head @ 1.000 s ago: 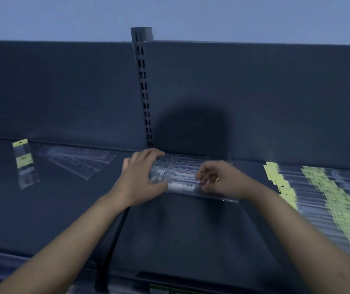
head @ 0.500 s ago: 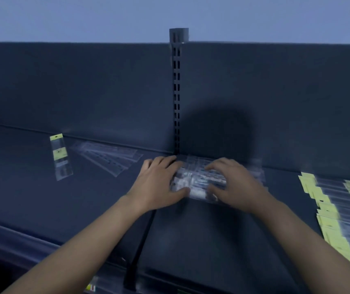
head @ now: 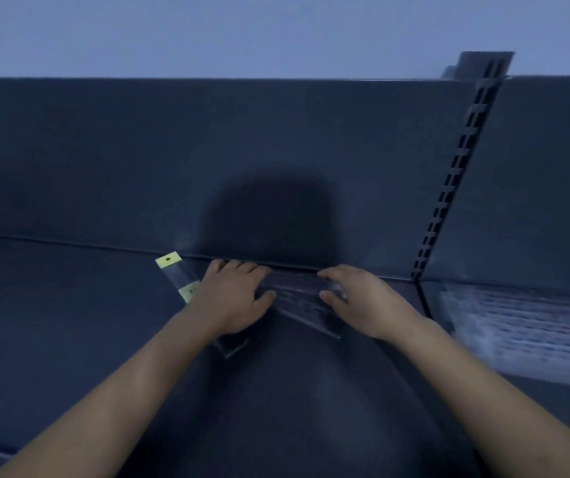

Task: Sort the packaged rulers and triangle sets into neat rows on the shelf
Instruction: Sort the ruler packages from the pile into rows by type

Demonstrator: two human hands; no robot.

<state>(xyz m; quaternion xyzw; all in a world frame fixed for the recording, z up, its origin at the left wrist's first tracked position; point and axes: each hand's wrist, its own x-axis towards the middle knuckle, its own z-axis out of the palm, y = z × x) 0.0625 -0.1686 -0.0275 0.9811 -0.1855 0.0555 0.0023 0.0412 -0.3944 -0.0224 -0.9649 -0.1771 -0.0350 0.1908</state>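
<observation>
A bundle of clear plastic ruler packs [head: 297, 296] lies on the dark grey shelf [head: 69, 305], tight against the back panel. The left hand [head: 232, 300] presses its left end, fingers laid out straight, over part of a yellow-tagged clear pack [head: 177, 274] (lying at an angle). The right hand [head: 363, 301] bends its fingers over the other end, thumb at the near edge, probably gripping it. A blurred stack of packs [head: 518, 326] lies well apart on the right

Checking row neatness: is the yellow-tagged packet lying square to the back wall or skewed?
Skewed: the yellow-tagged packet lies flat, running diagonally from the back wall toward the front, under the left hand.
</observation>
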